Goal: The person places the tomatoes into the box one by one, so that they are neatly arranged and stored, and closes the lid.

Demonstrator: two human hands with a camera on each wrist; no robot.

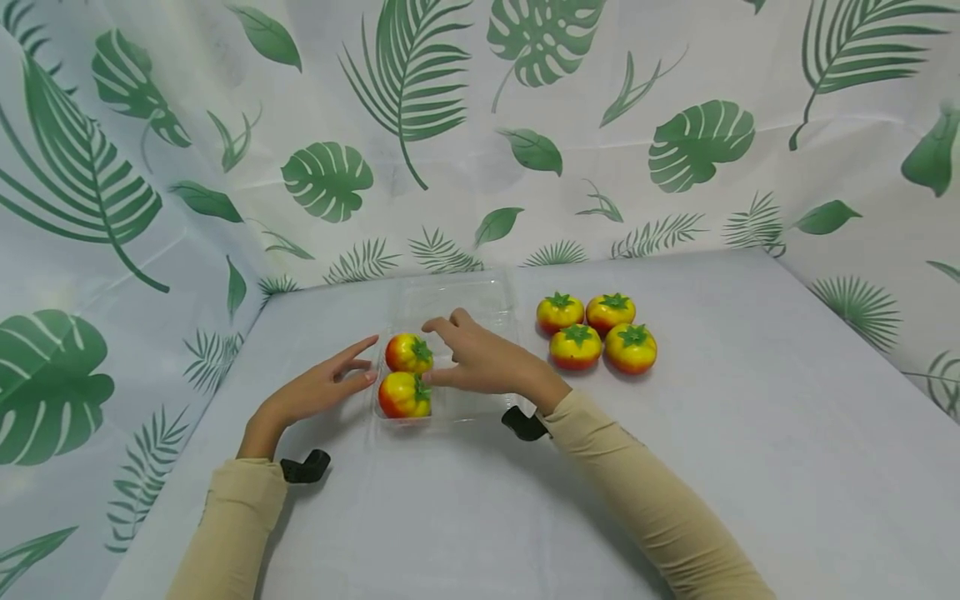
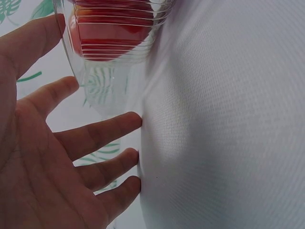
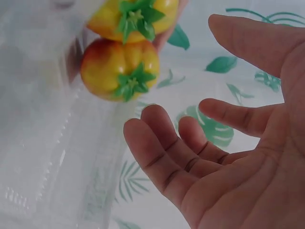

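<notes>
A clear plastic clamshell box (image 1: 474,407) lies open, with its lid toward the back wall. Two yellow-and-red tomatoes with green leafy tops, a far one (image 1: 405,353) and a near one (image 1: 401,395), rest on their sides along its left end. My left hand (image 1: 318,390) is outside that end, fingers spread; its thumb (image 2: 35,43) is at the ridged clear wall in the left wrist view. Over the box is my right hand (image 1: 483,358), its palm bare and its fingers (image 3: 152,148) loosely bent, holding nothing. The thumb's tip is close to the near tomato; contact is unclear.
To the right of the box, several more such tomatoes (image 1: 577,346) stand in a tight cluster, leafy tops up. White cloth covers the table (image 1: 420,517). A leaf-print curtain (image 1: 450,167) hangs behind and at both sides.
</notes>
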